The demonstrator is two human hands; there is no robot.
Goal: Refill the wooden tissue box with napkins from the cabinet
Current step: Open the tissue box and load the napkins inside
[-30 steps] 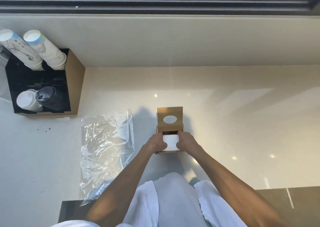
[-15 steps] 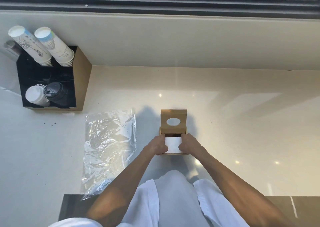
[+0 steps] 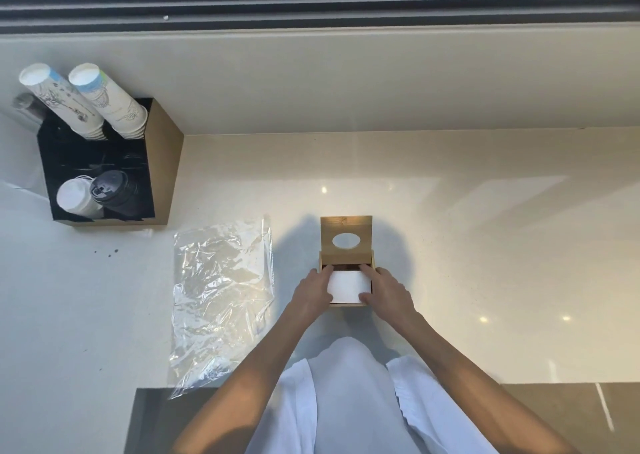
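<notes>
The wooden tissue box stands on the pale counter, its lid with an oval hole tipped up toward the back. A white stack of napkins sits inside the open box. My left hand grips the stack's left side, fingers reaching down into the box. My right hand grips the right side the same way. The bottom of the stack and the box's inside are hidden by my hands.
An empty clear plastic wrapper lies flat left of the box. A black and brown cup holder with paper cups and lids stands at the back left against the low wall. The counter's front edge runs below my arms.
My hands have stayed on the napkin stack, which sits a little deeper in the box. The camera view shifted slightly; nothing else moved.
</notes>
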